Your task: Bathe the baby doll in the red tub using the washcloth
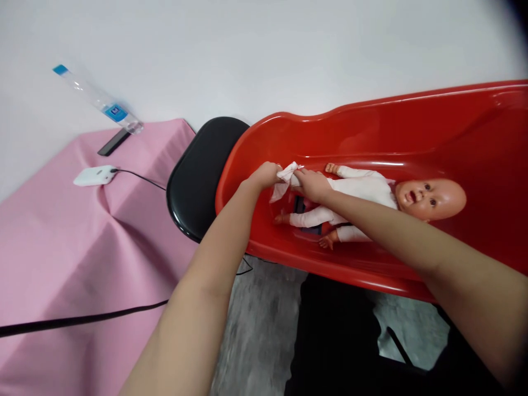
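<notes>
A baby doll [365,186] in white clothing lies on its back in a red plastic tub [445,132], head to the right and legs to the left. At its feet, my left hand [266,175] is closed on a thin, crumpled white cloth [281,190]. My right hand [314,185] touches the other side of the same cloth, fingers curled, and covers one of the doll's legs. Whether that leg's foot is inside the cloth I cannot tell. The doll's other foot [282,219] is bare and lies just below my hands.
A black stool seat [208,176] meets the tub's left end. Left of it, a pink-covered table [136,264] bears a clear bottle [113,110], a dark flat bar [114,143] and a white device [95,175] with a black cable. A dark object [311,223] lies under the doll's legs.
</notes>
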### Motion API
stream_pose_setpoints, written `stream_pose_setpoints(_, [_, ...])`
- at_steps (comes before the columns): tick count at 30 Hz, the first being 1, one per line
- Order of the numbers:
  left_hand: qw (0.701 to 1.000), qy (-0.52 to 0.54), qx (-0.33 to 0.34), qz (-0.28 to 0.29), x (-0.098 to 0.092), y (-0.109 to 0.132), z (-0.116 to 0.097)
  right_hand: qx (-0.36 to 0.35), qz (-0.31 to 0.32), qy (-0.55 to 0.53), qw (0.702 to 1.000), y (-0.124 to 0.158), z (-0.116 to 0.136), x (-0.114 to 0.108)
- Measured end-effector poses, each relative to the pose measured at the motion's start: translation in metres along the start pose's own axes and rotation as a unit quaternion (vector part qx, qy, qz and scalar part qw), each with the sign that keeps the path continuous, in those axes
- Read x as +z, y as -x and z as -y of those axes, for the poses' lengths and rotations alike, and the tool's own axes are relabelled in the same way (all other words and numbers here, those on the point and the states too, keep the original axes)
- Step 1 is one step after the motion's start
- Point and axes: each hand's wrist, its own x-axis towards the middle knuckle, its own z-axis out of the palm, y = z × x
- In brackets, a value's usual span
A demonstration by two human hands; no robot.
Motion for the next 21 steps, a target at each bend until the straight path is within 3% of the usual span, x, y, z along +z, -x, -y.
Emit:
stream_pose_setpoints(6, [0.996,0.076,0.039,0.021,0.011,0.0,-0.003,-0.003,-0.01,-0.005,1.0,-0.002,-0.001,0.0])
stream_pose_setpoints(10, [0.999,-0.017,0.007,0.036,0.017,-0.003,-0.003,-0.009,-0.002,-0.011,1.0,-0.002,-0.003,0.003])
stream_pose_setpoints(15, [0.992,-0.122,-0.029,0.032,0.006,0.0,-0.006,-0.009,0.009,-0.001,1.0,-0.002,-0.005,0.01])
stream_pose_setpoints(21, [0.99,-0.128,0.015,0.054,0.005,0.007,-0.021,-0.004,-0.002,0.005,1.0,-0.002,-0.003,0.009])
